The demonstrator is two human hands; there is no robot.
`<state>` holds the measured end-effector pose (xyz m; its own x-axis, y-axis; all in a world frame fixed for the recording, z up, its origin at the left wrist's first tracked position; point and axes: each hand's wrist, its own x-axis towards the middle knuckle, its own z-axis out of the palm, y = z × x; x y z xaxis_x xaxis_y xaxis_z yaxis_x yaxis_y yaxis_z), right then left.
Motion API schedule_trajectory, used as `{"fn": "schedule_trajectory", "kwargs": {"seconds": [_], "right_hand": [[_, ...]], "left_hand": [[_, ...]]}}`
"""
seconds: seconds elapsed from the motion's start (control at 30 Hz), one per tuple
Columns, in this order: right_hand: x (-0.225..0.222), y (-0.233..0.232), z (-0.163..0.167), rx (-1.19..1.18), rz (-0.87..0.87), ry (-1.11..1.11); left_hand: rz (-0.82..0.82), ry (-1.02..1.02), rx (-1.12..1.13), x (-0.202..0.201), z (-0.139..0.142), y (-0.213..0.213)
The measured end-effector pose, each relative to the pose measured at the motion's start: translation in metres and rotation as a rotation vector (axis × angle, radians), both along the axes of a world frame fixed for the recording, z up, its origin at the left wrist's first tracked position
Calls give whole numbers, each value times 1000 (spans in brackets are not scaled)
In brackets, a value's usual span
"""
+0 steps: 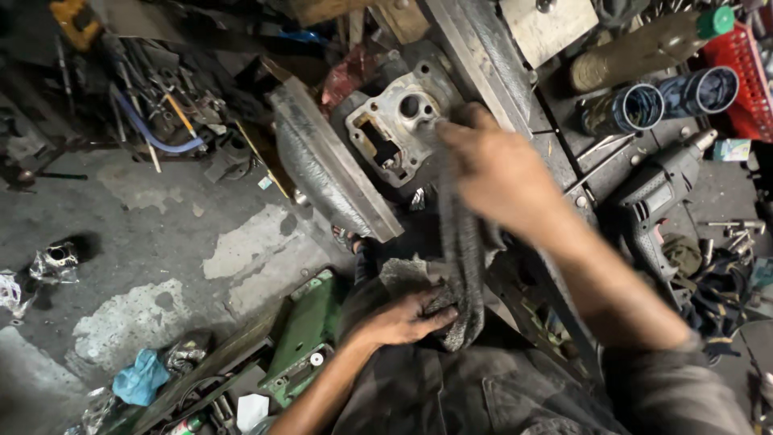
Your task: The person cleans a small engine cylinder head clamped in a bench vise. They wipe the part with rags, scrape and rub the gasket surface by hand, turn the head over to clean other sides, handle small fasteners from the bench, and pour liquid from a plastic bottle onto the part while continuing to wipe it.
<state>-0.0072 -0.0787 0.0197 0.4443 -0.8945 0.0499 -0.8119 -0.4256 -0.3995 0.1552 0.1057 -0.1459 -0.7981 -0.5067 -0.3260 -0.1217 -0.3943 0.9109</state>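
Right hand (491, 173) pressed on the upper end of a grey rag (465, 250), fingers bent over the cloth where it meets the face of a metal engine casting (394, 129); left hand (403, 318) lower down, clenched around the bunched lower end of the same rag, so that the cloth runs as a band between the two hands. Casting: pale grey, with a round bore and a rectangular opening, lying between two heavy steel bars (334, 173) of the counter (564, 157), just beyond the person's lap. To the right, near the right forearm: a dark electric drill (656, 205) lying on its side; beyond it, two dark open-ended cylinders (668, 101) and a red crate (745, 76). To the left: stained concrete floor (161, 234), a green metal part (306, 334), a blue cloth (138, 379), scattered tools (161, 105).
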Motion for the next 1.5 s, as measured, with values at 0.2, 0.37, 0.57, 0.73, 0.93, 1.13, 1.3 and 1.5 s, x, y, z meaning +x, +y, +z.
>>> {"fn": "schedule_trajectory", "kwargs": {"seconds": [0.2,0.37,0.57,0.73,0.93,1.13,1.3,1.5], "right_hand": [[-44,8,-15,-8,-23,400],[6,7,-2,-241,214,911],[69,-8,69,160,483,1428],[37,-41,30,241,505,1423],[-16,-68,-70,184,439,848],[-42,-9,18,74,209,517],[15,17,-3,-67,42,461],[-49,81,-36,676,521,-884]], "left_hand": [[154,143,64,11,21,0],[179,126,-66,9,35,0],[178,159,-287,23,59,11],[385,181,-159,46,64,19],[386,94,-81,58,60,15],[466,-130,-39,49,62,5],[175,-381,-349,32,20,-2],[310,-242,54,2,-100,-17]]}}
